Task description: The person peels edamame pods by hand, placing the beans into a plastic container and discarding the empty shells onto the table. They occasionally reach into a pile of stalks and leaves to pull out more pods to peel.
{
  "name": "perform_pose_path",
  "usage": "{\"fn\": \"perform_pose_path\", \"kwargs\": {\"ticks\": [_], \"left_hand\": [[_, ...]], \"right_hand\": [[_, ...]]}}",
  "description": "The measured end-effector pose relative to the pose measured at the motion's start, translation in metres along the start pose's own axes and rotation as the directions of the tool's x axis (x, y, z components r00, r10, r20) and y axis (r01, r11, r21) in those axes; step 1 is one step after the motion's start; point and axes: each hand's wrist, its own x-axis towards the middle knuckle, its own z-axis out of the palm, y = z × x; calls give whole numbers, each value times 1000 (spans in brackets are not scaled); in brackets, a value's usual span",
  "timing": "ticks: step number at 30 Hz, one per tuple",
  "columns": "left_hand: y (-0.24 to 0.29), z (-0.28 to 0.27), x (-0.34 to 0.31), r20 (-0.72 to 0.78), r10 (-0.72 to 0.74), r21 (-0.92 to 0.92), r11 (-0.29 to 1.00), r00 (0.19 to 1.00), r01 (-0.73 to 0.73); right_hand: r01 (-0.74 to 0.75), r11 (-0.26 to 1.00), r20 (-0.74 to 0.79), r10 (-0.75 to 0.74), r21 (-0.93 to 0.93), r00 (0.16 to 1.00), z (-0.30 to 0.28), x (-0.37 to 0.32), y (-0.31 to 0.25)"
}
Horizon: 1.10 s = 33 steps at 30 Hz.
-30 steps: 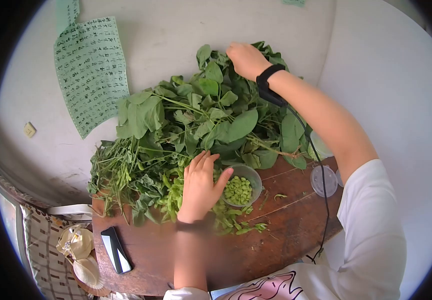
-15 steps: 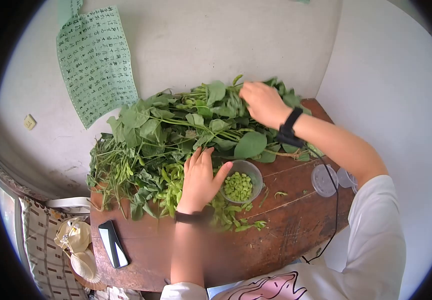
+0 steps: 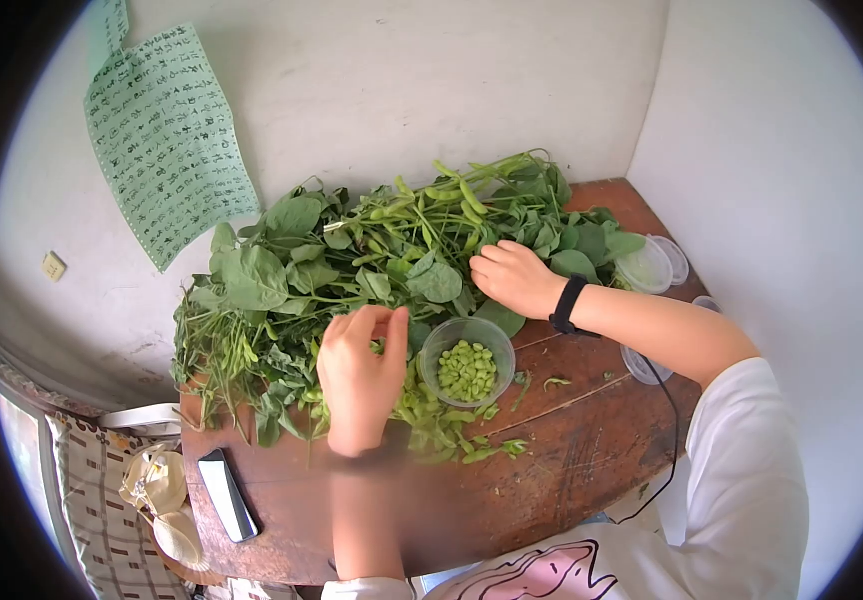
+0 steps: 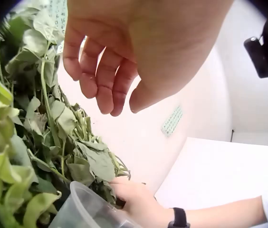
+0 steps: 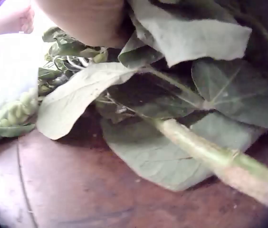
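Observation:
A heap of leafy soybean plants (image 3: 292, 275) with green pods lies across the back of the wooden table. In the head view my right hand (image 3: 514, 278) grips the plants near their front right side, its curled fingertips hidden among leaves. A thick cut stem (image 5: 219, 161) shows close below that hand in the right wrist view. My left hand (image 3: 360, 365) is raised over the loose pods, left of a clear plastic bowl (image 3: 508, 375). Its fingers (image 4: 104, 97) hang loosely bent with nothing between them. Shelled green beans (image 3: 467, 370) lie inside the bowl.
Loose pods (image 3: 432, 425) spread in front of the bowl. Clear plastic containers (image 3: 652, 265) stand at the table's right side, partly behind my right arm. A phone (image 3: 227, 495) lies at the front left. A black cable (image 3: 674, 430) hangs over the right edge.
My right hand has come down from the top of the heap towards the bowl, and pods now show along the heap's top. My left hand has lifted off the pods, its fingers bending.

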Motion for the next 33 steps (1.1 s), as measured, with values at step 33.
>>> {"fn": "perform_pose_path", "kwargs": {"ticks": [33], "left_hand": [[-60,-8,99,351,137,487,819,926,-306]], "right_hand": [[-652,600,254,615,464,746,-31,39,67]]}}
